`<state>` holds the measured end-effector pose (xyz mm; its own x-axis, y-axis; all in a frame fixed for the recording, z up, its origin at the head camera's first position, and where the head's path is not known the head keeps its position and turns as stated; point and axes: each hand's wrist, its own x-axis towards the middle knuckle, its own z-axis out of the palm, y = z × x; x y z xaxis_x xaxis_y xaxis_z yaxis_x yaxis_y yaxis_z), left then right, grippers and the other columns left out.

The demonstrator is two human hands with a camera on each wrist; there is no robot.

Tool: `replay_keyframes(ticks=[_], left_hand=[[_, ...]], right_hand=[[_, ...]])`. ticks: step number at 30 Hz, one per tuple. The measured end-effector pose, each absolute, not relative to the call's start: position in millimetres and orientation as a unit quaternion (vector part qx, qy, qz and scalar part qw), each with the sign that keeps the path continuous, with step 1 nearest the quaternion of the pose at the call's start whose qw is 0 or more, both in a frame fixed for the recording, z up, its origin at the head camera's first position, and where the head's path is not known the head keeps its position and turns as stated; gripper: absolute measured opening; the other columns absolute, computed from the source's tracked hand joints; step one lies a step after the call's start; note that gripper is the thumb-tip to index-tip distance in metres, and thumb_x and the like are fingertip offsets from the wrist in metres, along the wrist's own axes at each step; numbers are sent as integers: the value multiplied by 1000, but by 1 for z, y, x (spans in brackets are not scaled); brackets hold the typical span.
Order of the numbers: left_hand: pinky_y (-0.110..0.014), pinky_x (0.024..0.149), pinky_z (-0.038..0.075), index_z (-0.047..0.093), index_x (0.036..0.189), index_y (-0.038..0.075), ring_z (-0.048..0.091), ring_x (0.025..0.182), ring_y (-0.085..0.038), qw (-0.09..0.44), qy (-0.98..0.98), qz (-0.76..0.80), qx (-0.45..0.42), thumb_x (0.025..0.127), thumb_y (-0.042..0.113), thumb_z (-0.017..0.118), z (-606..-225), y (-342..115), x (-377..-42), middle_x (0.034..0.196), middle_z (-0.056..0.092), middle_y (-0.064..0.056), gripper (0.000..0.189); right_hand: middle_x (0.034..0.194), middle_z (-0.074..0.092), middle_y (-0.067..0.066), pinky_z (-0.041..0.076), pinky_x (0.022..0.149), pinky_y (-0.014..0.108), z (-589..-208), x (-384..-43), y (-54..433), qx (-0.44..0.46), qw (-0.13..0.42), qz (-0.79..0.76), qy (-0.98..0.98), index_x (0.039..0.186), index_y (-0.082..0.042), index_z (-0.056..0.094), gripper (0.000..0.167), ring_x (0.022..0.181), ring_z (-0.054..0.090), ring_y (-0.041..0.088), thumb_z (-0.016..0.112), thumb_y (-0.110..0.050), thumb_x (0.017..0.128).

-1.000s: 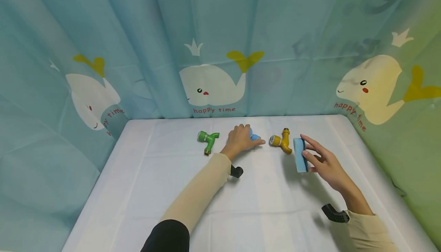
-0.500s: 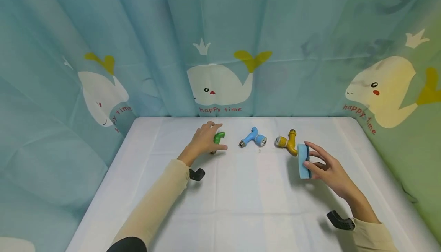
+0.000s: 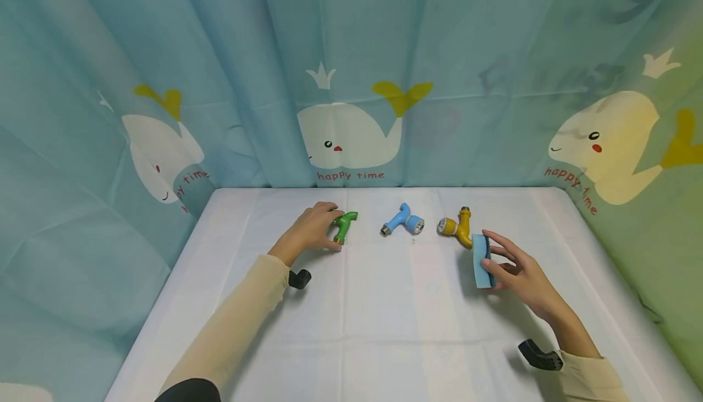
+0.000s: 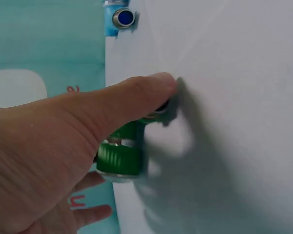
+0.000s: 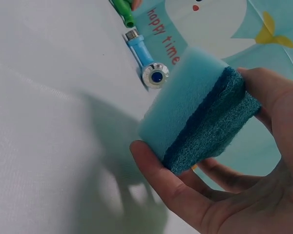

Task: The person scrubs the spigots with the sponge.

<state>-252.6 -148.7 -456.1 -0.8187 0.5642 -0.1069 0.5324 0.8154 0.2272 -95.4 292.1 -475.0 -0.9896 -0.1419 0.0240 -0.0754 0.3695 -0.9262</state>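
Observation:
On the far left part of the table lies a green faucet, with my left hand around it. The thumb lies by its brass threaded end, and the index finger reaches the upper side of its body. Two other fingers stick out fairly straight in the left wrist view, and the hand hides part of the round handle. My right hand holds a light-blue sponge with a dark-blue scouring layer, pinched between thumb and fingers above the table, close to a yellow faucet.
Between the hands a blue faucet lies on the white-covered table. A curtain printed with whales hangs behind the back edge and at both sides. Black wrist mounts jut from the sleeves.
From the blue faucet, my left hand has gone left to the green one and its fingers now lie around it. The right hand keeps the sponge, slightly lower beside the yellow faucet.

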Motion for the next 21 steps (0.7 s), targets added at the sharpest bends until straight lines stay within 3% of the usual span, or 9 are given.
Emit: replay_keyframes(ticks=[7,13,16,21], left_hand=[[-41,94,49,55,148,8,52,109,-25,109,942,96,301,74,34,93,-454,-138,-265,128,66,-5,87],[-47,108,46,36,160,11,56,126,-31,123,913,289,260,78,31,90,-455,-146,-260,137,60,-13,100],[-48,104,50,29,163,17,57,129,-34,163,846,454,228,82,24,88,-447,-148,-250,143,55,-16,100],[-41,92,58,35,160,25,64,120,-33,210,723,626,200,83,8,85,-438,-150,-231,141,54,-16,94]], right_hand=[[148,42,33,61,65,42,-477,-94,288,-55,49,-560,825,160,-19,37,66,96,68,12,68,-19,102],[148,44,31,60,63,40,-479,-95,283,-58,55,-552,830,159,-19,38,66,93,68,15,69,-21,101],[148,44,31,60,62,39,-478,-96,281,-58,57,-548,832,159,-19,38,65,93,68,16,68,-21,101],[149,42,33,59,63,38,-478,-98,271,-67,60,-549,831,159,-16,37,65,97,67,19,67,-21,102]])
